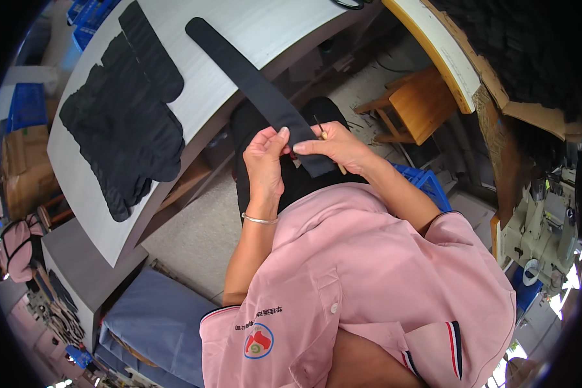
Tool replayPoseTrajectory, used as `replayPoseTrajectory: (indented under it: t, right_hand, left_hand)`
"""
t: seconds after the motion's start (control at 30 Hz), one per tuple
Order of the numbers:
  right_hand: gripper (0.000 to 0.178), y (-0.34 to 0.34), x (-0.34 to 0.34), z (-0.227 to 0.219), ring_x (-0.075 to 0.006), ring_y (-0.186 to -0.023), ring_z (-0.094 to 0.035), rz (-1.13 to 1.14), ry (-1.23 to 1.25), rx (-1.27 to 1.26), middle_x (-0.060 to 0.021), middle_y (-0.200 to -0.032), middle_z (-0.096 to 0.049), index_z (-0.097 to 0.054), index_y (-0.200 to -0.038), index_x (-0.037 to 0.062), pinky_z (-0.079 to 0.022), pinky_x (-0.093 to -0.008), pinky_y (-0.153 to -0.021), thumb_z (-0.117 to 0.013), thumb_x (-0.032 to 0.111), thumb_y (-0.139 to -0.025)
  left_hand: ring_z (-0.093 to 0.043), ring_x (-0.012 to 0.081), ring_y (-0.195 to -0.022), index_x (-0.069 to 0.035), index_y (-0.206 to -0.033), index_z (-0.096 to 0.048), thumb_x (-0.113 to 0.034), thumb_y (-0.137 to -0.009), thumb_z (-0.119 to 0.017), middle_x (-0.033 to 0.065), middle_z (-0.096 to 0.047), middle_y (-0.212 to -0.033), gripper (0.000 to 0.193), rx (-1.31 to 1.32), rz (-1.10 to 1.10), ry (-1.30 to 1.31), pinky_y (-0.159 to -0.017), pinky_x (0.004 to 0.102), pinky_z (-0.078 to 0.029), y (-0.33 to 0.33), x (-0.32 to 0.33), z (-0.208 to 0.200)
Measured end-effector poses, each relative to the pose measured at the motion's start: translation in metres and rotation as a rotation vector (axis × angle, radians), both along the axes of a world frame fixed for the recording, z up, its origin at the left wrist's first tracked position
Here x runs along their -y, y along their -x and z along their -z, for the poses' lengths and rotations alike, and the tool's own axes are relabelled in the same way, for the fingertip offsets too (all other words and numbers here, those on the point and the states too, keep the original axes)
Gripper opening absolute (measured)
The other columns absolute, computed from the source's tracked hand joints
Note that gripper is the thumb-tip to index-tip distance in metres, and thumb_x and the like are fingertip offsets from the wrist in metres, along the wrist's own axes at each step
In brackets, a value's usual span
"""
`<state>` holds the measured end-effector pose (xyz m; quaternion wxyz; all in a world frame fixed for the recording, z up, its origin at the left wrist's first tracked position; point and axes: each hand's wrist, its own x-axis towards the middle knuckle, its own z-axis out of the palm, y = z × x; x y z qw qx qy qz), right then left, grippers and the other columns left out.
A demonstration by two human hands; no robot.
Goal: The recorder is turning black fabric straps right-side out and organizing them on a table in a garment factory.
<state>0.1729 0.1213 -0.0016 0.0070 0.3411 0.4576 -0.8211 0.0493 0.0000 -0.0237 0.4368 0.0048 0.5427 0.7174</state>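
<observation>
A long black fabric strip (252,81) with a rounded far end runs from the table's edge down to my lap. Near its lower end, my left hand (264,160) pinches the strip's left edge between thumb and fingers. My right hand (341,150) grips the same end from the other side, thumb on top. A slim tool (323,135) with a thin dark tip and a pale yellow handle is also tucked in the right hand; its exact kind is unclear. Some fingers of both hands are hidden by the cloth. Something small and reddish shows between the hands.
On the white table (200,90) at the left lies a spread pile of black fabric pieces (126,116). A wooden stool (417,107) stands ahead right, a blue plastic basket (423,185) beside my right arm. Blue cloth (158,320) covers something low at the left.
</observation>
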Motion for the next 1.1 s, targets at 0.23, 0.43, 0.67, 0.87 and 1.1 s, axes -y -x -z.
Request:
replayPoseTrajectory:
  t: [0.23, 0.43, 0.67, 0.87, 1.1]
  right_hand:
    - [0.022, -0.029, -0.018, -0.015, -0.0048, -0.081, -0.061, -0.229, -0.250, 0.058, -0.0055, -0.086, -0.068, -0.067, -0.092, -0.0002, -0.048, -0.0207, -0.071, -0.078, 0.016, -0.082]
    - [0.041, -0.040, -0.046, -0.030, -0.0043, -0.082, -0.057, 0.045, -0.428, -0.008, 0.0014, -0.089, -0.064, -0.066, -0.114, -0.0011, -0.048, -0.0225, -0.075, -0.080, 0.020, -0.083]
    - [0.033, -0.132, -0.100, -0.019, -0.0137, -0.069, -0.065, -0.032, -1.015, 0.548, -0.0054, -0.074, -0.068, -0.072, -0.090, -0.0009, -0.050, -0.0297, -0.063, -0.077, 0.031, -0.083]
    - [0.026, -0.335, -0.018, 0.111, -0.0110, -0.063, -0.060, 0.067, -0.511, 0.789, -0.0017, -0.071, -0.064, -0.070, -0.084, 0.0044, -0.047, -0.0271, -0.058, -0.076, 0.030, -0.085]
    - [0.050, -0.471, 0.132, 0.192, -0.0208, -0.080, -0.065, 0.445, -0.223, 0.998, -0.0129, -0.097, -0.070, -0.065, -0.115, -0.0047, -0.056, -0.0334, -0.066, -0.084, 0.022, -0.077]
  left_hand:
    - [-0.059, 0.0068, -0.069, -0.004, -0.096, -0.066, -0.009, -0.091, -0.073, 0.0002, -0.067, -0.083, 0.011, -0.176, -0.062, 0.002, -0.067, 0.0205, -0.049, -0.002, -0.010, -0.007]
    - [-0.054, 0.0025, -0.074, -0.001, -0.100, -0.064, -0.008, -0.091, -0.073, -0.0035, -0.058, -0.083, 0.015, -0.490, 0.398, 0.038, -0.067, 0.0176, -0.045, -0.032, -0.022, -0.020]
    - [-0.062, 0.0100, -0.091, 0.001, -0.127, -0.058, -0.008, -0.089, -0.073, 0.0096, -0.067, -0.110, 0.042, -0.447, 0.520, 0.011, -0.084, 0.0244, -0.052, -0.042, -0.027, -0.008]
    - [-0.065, 0.0101, -0.093, 0.003, -0.119, -0.063, -0.008, -0.095, -0.067, 0.0067, -0.069, -0.105, 0.026, -0.363, 0.377, 0.142, -0.084, 0.0234, -0.053, -0.007, -0.001, 0.012]
    - [-0.065, 0.0093, -0.092, 0.004, -0.113, -0.067, -0.007, -0.098, -0.063, 0.0058, -0.070, -0.102, 0.019, -0.541, 0.006, 0.106, -0.085, 0.0235, -0.053, 0.035, -0.001, -0.002]
